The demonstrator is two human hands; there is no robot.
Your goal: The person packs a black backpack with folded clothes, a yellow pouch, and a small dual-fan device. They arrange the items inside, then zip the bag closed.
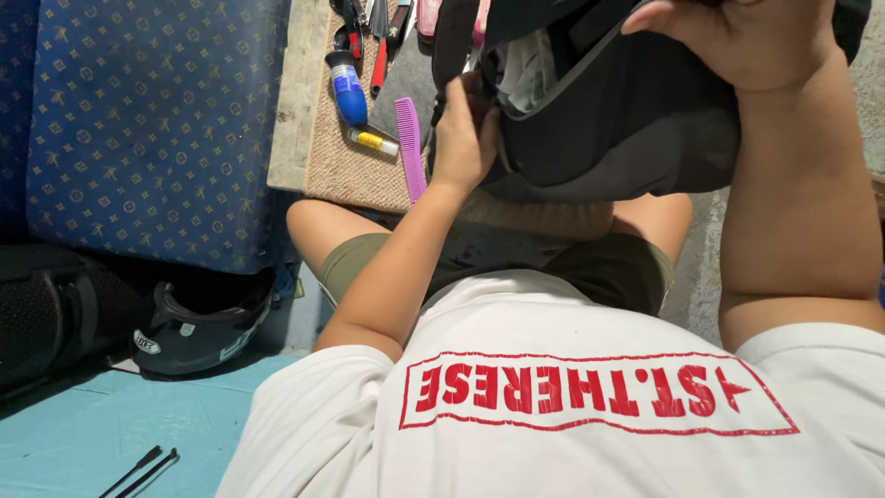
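Note:
I hold a black and grey bag [636, 120] up over my lap with both hands. My left hand [464, 138] grips its lower left edge near the open zipper, where pale cloth shows inside. My right hand [737, 41] clasps the top of the bag at the upper right. I sit with bent knees, in dark shorts and a white shirt with red print.
On a beige mat [346, 161] lie a pink comb [409, 148], a blue bottle [348, 88], a small yellow-labelled tube [373, 140] and red-handled tools [378, 55]. A blue patterned cushion [152, 129] stands at left, with a dark helmet [198, 332] below it. Black sticks [138, 470] lie on the blue floor.

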